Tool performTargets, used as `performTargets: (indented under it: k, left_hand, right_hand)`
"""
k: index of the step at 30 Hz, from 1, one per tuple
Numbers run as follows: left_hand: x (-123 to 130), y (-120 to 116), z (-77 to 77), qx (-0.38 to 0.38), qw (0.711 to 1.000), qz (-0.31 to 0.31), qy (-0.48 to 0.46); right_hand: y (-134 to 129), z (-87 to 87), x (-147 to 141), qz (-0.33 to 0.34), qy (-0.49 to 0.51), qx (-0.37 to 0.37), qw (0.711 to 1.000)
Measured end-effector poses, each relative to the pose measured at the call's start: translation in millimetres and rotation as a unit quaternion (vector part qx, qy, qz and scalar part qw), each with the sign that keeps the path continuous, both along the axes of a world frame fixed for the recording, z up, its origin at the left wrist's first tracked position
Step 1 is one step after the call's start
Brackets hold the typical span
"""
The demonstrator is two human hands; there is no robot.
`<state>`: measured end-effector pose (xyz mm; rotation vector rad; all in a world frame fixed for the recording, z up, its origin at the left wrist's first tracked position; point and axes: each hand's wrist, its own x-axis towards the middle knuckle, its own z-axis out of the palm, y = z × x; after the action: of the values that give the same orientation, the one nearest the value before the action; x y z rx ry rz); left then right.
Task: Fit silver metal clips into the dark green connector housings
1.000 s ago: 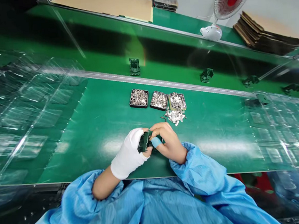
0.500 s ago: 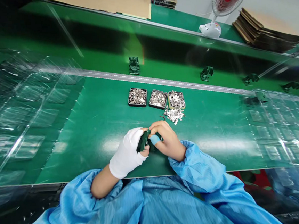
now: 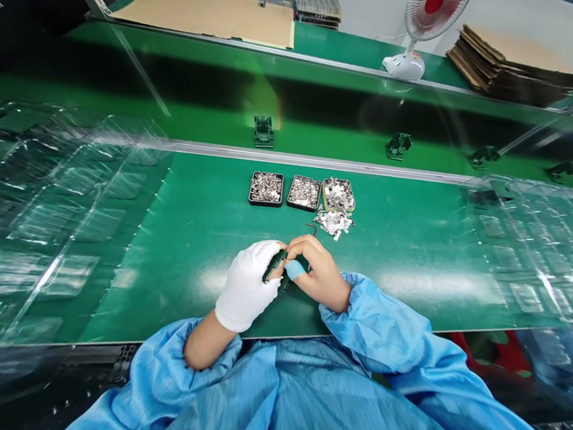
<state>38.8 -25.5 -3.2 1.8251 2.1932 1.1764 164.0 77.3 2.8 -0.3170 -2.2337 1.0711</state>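
Note:
My left hand (image 3: 250, 285), in a white glove with bare fingertips, is closed around a dark green circuit board (image 3: 275, 265) low over the table. Against the board's right side, my right hand (image 3: 320, 270) is bent in with its fingertips pressed together; a blue wrap covers its thumb. Any small part between those fingertips is hidden. Just beyond my hands lie a loose heap of silvery metal pieces (image 3: 334, 222) and a small dark hex key (image 3: 312, 228).
Three small trays of metal parts, among them the left tray (image 3: 266, 188), stand past my hands. Clear plastic trays flank me on the left (image 3: 67, 227) and right (image 3: 535, 247). Along the back ledge sit green board assemblies (image 3: 264, 132). A fan (image 3: 436, 1) and stacked cardboard (image 3: 509, 65) occupy the shelf.
The board has turned and tilted in my left hand, and the left thumb now lies further across it. The hands have stayed together; the whole view has shifted slightly.

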Motion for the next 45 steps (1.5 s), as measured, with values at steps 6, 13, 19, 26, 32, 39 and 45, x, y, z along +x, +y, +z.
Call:
performTargets:
  k: [6,13,19,26,32,39,45]
  left_hand:
    - [-1.3,-0.2,-0.6,0.011,1.000,-0.015,0.007]
    - [-1.9,0.0,-1.1,0.017,1.000,-0.021,0.011]
    - [-2.5,-0.6,1.1,0.009,0.999,-0.007,0.034]
    - [3.9,-1.5,-2.9,0.021,0.994,0.038,0.102]
    - [20.8,1.4,-9.2,0.032,0.992,0.085,0.084]
    - [0.4,-12.3,-18.3,-0.010,0.995,0.024,-0.094]
    - [-6.8,-17.0,-27.5,-0.058,0.983,0.009,-0.175]
  right_hand:
    - [-0.3,0.8,0.3,-0.004,-0.006,-0.003,1.000]
    - [-1.0,2.8,0.7,-0.002,-0.004,0.000,1.000]
    - [-0.6,1.8,0.6,-0.001,-0.008,0.003,1.000]
    - [-4.6,-3.9,-0.5,-0.013,-0.015,0.026,0.999]
    - [-0.8,-10.9,-1.8,-0.031,-0.029,0.021,0.999]
    - [39.8,7.5,-10.2,-0.037,-0.048,-0.087,0.994]
    - [85.4,36.8,-86.7,-0.026,-0.308,0.211,0.927]
